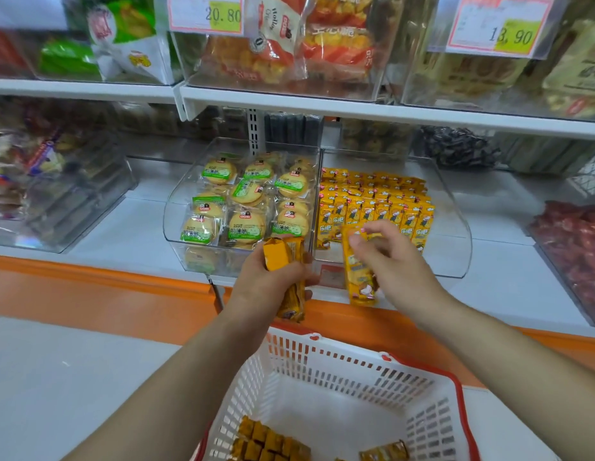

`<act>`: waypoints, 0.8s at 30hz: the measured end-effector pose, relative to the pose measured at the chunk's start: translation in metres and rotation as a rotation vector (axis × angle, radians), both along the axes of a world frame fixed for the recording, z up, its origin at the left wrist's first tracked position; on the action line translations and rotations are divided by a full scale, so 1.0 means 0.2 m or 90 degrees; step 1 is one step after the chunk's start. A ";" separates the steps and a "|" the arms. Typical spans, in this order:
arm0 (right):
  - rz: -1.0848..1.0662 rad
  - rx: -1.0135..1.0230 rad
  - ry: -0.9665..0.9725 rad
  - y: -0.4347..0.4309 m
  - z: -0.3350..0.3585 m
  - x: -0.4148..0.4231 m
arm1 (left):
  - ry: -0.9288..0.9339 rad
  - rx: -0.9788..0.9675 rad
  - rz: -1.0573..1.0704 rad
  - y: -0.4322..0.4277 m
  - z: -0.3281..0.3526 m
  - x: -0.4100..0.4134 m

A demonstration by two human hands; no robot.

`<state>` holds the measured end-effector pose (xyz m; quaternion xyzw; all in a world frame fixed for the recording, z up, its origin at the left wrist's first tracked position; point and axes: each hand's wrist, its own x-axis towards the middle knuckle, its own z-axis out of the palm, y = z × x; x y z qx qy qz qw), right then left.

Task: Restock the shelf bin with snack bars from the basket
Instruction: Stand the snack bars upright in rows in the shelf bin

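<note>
My left hand (272, 277) grips a bunch of yellow snack bars (284, 254) upright, just in front of the clear bins. My right hand (385, 257) pinches a single yellow snack bar (357, 277) hanging downward, right at the front lip of the clear shelf bin (455, 234). That bin holds several rows of the same yellow bars (375, 201). Below, the white basket with a red rim (339, 404) holds more yellow bars (269, 444) at its bottom left and a few at bottom centre.
A neighbouring clear bin (176, 224) to the left holds round green-labelled cakes. Other clear bins sit at the far left and right of the white shelf. An orange ledge (99, 294) runs beneath. The upper shelf carries bagged snacks and price tags.
</note>
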<state>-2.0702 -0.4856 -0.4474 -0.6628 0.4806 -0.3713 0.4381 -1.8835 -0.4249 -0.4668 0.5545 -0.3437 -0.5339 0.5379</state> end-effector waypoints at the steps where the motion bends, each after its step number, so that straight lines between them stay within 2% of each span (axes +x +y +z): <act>1: -0.028 -0.016 -0.005 -0.04 0.00 -0.01 | -0.011 0.001 0.004 -0.01 0.00 0.01; 5: -0.097 -0.118 0.024 -0.28 -0.01 -0.02 | -0.030 0.005 0.015 -0.03 0.00 0.05; 8: -0.110 -0.203 0.150 -0.49 -0.05 0.01 | -0.030 0.012 0.016 -0.04 0.01 0.05; 11: -0.123 -0.195 0.262 -0.64 -0.17 0.07 | -0.045 0.014 0.017 -0.04 0.02 0.05; 15: -0.111 -0.170 0.350 -0.72 -0.29 0.17 | -0.065 0.008 0.015 -0.03 0.03 0.04; 20: -0.123 -0.129 0.329 -0.68 -0.24 0.14 | -0.096 -0.006 0.018 0.06 0.03 0.02; 24: -0.037 -0.177 0.310 -0.48 -0.06 -0.03 | -0.080 0.009 0.091 0.15 0.00 -0.03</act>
